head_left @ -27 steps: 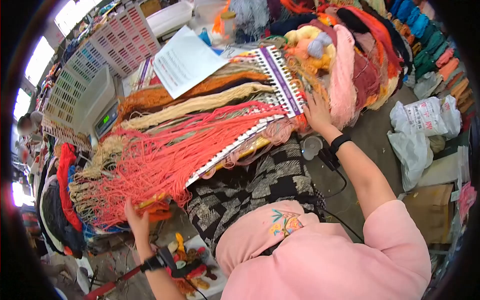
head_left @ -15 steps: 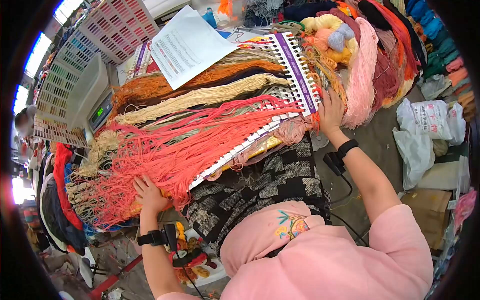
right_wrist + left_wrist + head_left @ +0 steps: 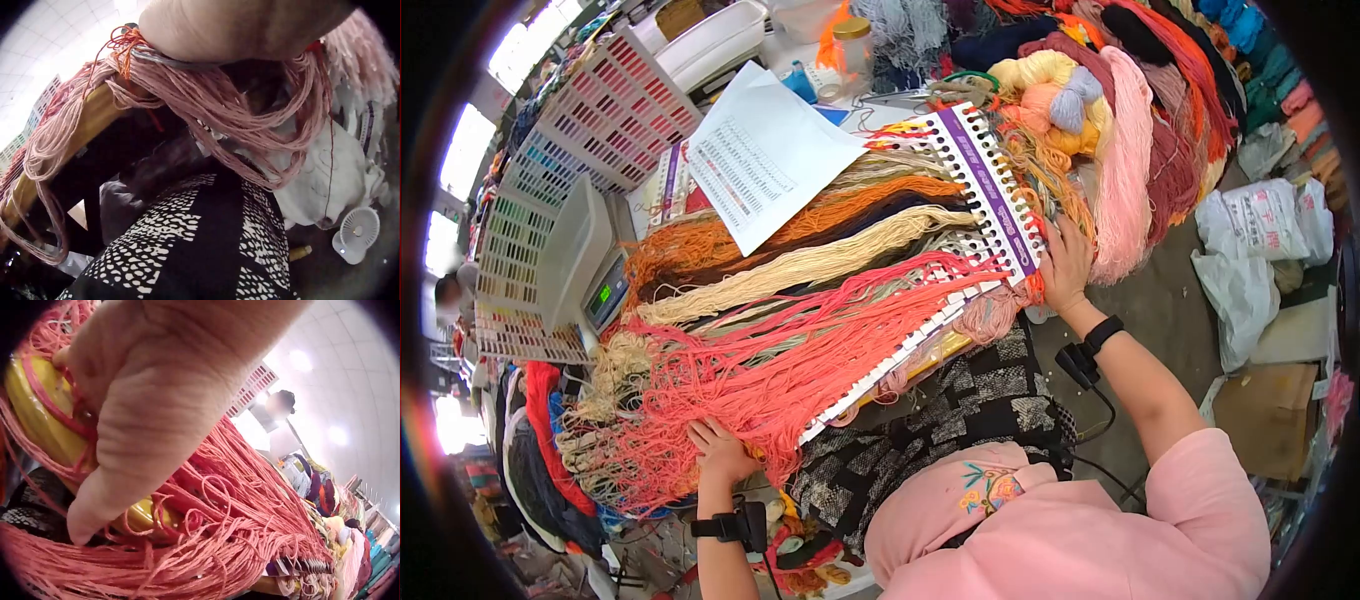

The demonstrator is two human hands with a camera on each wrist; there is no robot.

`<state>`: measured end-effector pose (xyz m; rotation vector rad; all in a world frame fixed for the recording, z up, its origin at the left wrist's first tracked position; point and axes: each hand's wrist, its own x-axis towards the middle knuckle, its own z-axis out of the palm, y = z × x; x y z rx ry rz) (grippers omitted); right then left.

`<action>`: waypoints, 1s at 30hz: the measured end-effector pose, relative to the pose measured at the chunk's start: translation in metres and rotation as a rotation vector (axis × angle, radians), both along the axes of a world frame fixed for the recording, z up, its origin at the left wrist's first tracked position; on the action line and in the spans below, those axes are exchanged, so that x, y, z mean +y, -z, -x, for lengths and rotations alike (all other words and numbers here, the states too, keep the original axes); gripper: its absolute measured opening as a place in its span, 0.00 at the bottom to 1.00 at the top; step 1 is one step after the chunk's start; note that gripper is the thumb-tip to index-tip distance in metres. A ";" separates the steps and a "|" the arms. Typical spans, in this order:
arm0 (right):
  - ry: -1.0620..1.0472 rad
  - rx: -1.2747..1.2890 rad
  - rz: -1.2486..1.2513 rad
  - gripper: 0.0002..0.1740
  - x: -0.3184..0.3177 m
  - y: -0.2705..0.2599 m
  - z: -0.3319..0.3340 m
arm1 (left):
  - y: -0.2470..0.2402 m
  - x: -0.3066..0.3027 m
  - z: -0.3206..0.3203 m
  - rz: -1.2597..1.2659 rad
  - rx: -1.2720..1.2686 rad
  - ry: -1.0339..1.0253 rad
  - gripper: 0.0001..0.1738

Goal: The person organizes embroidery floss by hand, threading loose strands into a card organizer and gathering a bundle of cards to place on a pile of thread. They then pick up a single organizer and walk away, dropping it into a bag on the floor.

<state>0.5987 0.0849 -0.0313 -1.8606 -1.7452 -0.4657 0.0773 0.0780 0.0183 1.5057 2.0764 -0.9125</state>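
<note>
At 7 o'clock the left hand (image 3: 720, 450) clutches coral yarn (image 3: 800, 360) fanning off the sample card (image 3: 990, 190) mid-frame. At 3 the right hand (image 3: 1065, 265) rests on its corner, grip unclear. Farther, a paper sheet (image 3: 760, 155) covers strands at 11; skeins (image 3: 1140, 110) crowd 1.

Head cam: high, looks down over sample card (image 3: 990, 190). L wrist cam: close under left hand (image 3: 156, 406), faces along coral yarn (image 3: 250, 512), shared w/ head. R wrist cam: under right hand (image 3: 250, 25), faces floor (image 3: 315, 275)
</note>
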 end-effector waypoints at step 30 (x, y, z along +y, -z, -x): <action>-0.031 0.012 0.020 0.25 -0.002 -0.007 -0.004 | 0.008 0.005 0.005 0.166 0.139 0.232 0.74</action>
